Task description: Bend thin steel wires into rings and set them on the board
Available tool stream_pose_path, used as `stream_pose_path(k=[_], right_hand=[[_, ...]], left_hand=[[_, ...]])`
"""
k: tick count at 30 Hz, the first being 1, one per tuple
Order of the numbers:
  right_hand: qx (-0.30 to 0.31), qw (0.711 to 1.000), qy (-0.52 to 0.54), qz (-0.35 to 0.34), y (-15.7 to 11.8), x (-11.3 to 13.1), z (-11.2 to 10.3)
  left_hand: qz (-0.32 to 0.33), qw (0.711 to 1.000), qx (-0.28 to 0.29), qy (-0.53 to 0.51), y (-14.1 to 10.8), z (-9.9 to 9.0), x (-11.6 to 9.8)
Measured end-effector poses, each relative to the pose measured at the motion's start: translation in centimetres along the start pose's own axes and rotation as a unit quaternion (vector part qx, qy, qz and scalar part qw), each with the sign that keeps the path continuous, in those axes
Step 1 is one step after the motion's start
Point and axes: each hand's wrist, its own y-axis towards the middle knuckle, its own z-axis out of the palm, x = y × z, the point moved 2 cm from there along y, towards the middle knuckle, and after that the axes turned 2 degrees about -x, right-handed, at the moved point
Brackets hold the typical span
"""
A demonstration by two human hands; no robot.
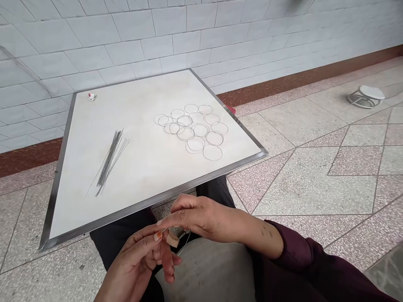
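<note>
My left hand is closed in front of the table edge, its thumb and forefinger pinching a thin metal wire. My right hand meets it from the right, fingers bent over the same wire at the left fingertips. Part of the wire shows as a curve below the right palm; the rest is hidden by the fingers. A tan band wraps a finger between the two hands; whose finger it is I cannot tell. On the table lie many thin wire rings, overlapping, and a loose bundle of straight wires.
The white table has a metal rim and stands against a tiled wall. A small white and red object sits at its far left corner. A low round stool is on the speckled floor at right. Grey cloth covers my lap.
</note>
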Motion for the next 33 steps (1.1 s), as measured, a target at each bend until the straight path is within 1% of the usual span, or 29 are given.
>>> stream_pose_path(k=[7,10,16,22,27,33], right_hand=[[-0.002,1.0,-0.002,-0.002,-0.1,-0.68,-0.01],[-0.002,1.0,-0.009,-0.004,-0.05,-0.68,0.0],[-0.007,0.999,-0.03,-0.017,0.28,-0.22,-0.21],[-0.018,0.999,-0.025,-0.037,0.34,-0.17,-0.33],[-0.021,0.999,-0.002,-0.039,0.34,-0.35,-0.45],[-0.017,0.999,-0.018,-0.032,-0.01,-0.87,-0.48]], left_hand=[[-0.03,0.999,-0.01,-0.003,0.56,-0.34,0.22],[-0.036,0.999,0.003,-0.007,0.63,-0.26,0.16],[-0.024,0.999,0.027,-0.011,0.54,0.13,-0.39],[-0.04,0.999,0.019,-0.001,0.73,0.31,-0.43],[-0.065,0.998,0.005,-0.025,0.85,0.39,-0.51],[-0.078,0.996,0.007,-0.049,0.97,0.36,-0.09]])
